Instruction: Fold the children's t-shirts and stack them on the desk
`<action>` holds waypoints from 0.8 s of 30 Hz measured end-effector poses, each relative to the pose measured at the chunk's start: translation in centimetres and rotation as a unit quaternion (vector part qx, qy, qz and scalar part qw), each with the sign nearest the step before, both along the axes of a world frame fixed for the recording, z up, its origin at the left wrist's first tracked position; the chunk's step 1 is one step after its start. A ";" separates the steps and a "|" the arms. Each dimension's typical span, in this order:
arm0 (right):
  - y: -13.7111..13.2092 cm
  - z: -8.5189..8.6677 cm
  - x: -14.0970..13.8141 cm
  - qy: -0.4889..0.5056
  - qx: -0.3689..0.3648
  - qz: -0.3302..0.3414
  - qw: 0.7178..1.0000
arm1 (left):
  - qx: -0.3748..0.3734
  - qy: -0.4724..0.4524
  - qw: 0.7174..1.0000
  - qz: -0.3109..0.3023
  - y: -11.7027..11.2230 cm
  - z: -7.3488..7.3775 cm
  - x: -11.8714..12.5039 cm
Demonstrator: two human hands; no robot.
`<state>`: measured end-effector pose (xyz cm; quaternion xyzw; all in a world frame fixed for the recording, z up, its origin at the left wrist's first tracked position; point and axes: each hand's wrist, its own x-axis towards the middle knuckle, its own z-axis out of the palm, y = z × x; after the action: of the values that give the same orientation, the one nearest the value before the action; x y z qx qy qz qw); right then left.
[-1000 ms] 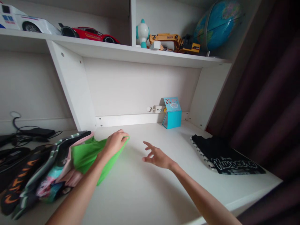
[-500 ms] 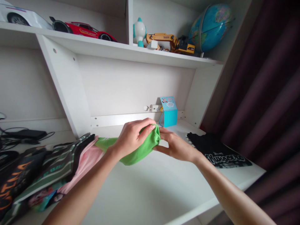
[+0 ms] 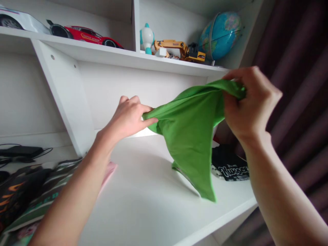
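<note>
A green garment [image 3: 191, 133], its exact kind unclear, hangs stretched between my two hands above the white desk [image 3: 133, 205]. My left hand [image 3: 130, 116] pinches one corner of it between thumb and fingers. Higher up and further right, my right hand [image 3: 252, 99] grips the opposite end. The cloth droops to a point in the middle, close to the desktop. Folded dark clothing with white lettering [image 3: 230, 165] lies behind it on the right, partly covered by my right arm. At the left, striped and dark clothes [image 3: 51, 198] lie with a bit of pink cloth [image 3: 109, 174].
Above the desk, a shelf [image 3: 102, 51] holds a red toy car [image 3: 89, 35], a toy excavator [image 3: 181, 48] and a globe [image 3: 220, 36]. A black adapter with cables [image 3: 22, 151] lies at the left. A dark curtain [image 3: 294, 85] hangs on the right.
My right hand has moved up and right, pulling the green garment out into a spread. My left hand has shifted up and left. The garment has left the clothes pile.
</note>
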<state>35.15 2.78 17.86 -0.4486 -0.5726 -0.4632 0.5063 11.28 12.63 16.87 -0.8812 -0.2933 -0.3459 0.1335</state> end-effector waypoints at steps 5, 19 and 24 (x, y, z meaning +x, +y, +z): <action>-0.4 3.3 3.3 0.066 0.008 0.013 0.998 | -0.201 -0.022 0.978 -0.060 -0.4 0.1 -3.1; 9.0 -0.8 5.5 0.173 -0.067 0.017 0.982 | 0.000 -0.378 0.926 0.021 4.5 -1.5 -6.7; 3.7 -7.1 6.8 0.193 -0.161 0.095 0.963 | -0.182 -0.180 0.963 -0.083 -1.4 -3.7 -9.1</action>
<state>41.99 6.49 10.80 -0.5487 -0.5709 -0.2188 0.5702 2.22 11.21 13.15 -0.8350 -0.2965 -0.4495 -0.1131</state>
